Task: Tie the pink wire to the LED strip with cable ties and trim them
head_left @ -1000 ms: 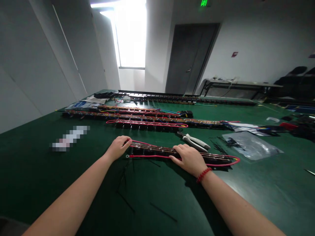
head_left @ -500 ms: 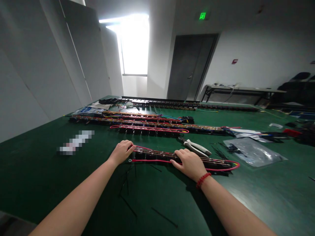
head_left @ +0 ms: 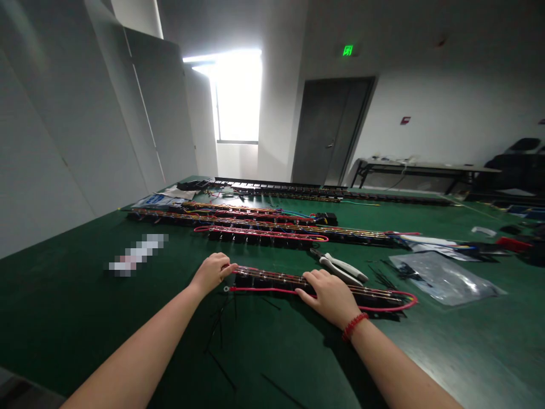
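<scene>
A black segmented cable chain [head_left: 272, 282] with thin wires along its top lies across the table in front of me. At its left end my left hand [head_left: 213, 274] has its fingers pinched together around the wire ends. My right hand [head_left: 327, 295] is wrapped over the chain right of its middle, thumb on the near side. A red wire [head_left: 264, 290] with a ring terminal [head_left: 226, 289] runs along the near side and loops round the right end. Behind the chain, touching or nearly so, are white-handled pliers [head_left: 343, 268].
Loose black cable ties [head_left: 221, 369] lie on the green table [head_left: 162, 335] nearer me. Further back are longer wired chains [head_left: 255, 221]. A clear plastic bag [head_left: 443, 278] lies to the right, and a pixelated patch covers something at left.
The whole view has tipped upward, so everything sits lower in the picture. My left fingers have shifted slightly at the chain's left end; my right hand keeps its place on the chain.
</scene>
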`<state>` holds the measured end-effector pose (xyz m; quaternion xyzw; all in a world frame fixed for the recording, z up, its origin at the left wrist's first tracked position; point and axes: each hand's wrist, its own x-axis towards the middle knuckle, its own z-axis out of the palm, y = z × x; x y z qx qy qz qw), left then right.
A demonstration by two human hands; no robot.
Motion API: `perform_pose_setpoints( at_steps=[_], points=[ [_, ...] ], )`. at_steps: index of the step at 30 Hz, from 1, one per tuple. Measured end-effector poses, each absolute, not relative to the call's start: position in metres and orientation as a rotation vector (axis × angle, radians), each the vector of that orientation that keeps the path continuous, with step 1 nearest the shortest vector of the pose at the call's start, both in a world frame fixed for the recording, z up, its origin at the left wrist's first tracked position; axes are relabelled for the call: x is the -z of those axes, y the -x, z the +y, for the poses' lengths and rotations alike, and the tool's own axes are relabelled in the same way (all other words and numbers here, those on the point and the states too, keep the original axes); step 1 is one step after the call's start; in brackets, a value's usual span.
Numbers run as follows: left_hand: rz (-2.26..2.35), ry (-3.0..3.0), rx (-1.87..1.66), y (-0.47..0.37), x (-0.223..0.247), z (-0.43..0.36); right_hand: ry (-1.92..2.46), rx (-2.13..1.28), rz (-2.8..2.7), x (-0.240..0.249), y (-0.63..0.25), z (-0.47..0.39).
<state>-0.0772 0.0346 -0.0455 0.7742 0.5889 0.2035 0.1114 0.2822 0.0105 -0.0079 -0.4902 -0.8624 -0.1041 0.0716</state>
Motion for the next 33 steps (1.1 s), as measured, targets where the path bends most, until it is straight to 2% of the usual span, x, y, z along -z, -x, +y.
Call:
perform_pose_setpoints(
  at_steps=[6,13,23,33],
  points=[
    [1.702,-2.288,-0.459,0.074,0.042,0.029,1.490,0.326,-2.554,0.008,-0.283,0.008],
    [1.403,-2.428,-0.274,0.061,0.035,0.032,1.469,0.355,-2.509,0.004,-0.276,0.001],
    [1.418,-2.294,-0.354,0.049,0.021,0.032,1.335,0.362,-2.554,0.012,-0.279,0.006],
    [1.446,-2.216,-0.446,0.044,0.022,0.028,1.456,0.352,-2.551,0.005,-0.274,0.005]
  ],
)
